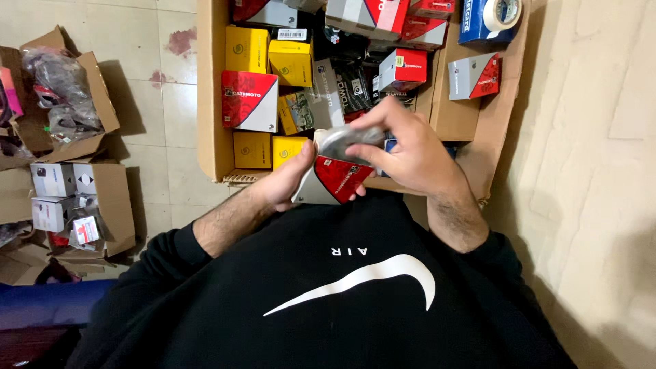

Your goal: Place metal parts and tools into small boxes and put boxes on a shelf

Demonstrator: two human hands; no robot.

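**Two hands, one small box, over a carton of boxed parts**

While the camera looks straight down from the person's head, both bare hands meet at the centre of the frame; the left hand (290,179) is closed around a small red-and-grey box (336,179), thumb on its near side, holding it tilted with its open top toward the upper part of the frame; the right hand (410,152) has its fingers curled and pinched on a shiny grey wrapped item (347,139) that sits at the mouth of the box, touching it; what lies inside the wrapping cannot be made out. Black sleeves and a black sweatshirt (328,301) with a white emblem fill the lower half of the frame. Just behind the hands, at upper centre, a large open cardboard carton (213,102) holds many small boxes packed close together; yellow boxes (246,49) stand along its left side, a red-and-white box (249,100) beside them, further red-and-grey boxes (473,75) toward the upper right, with a roll of tape (502,14) at the top edge. At the left of the frame, smaller open cartons (102,198) on the tiled floor (164,82) hold white boxes and bagged parts.
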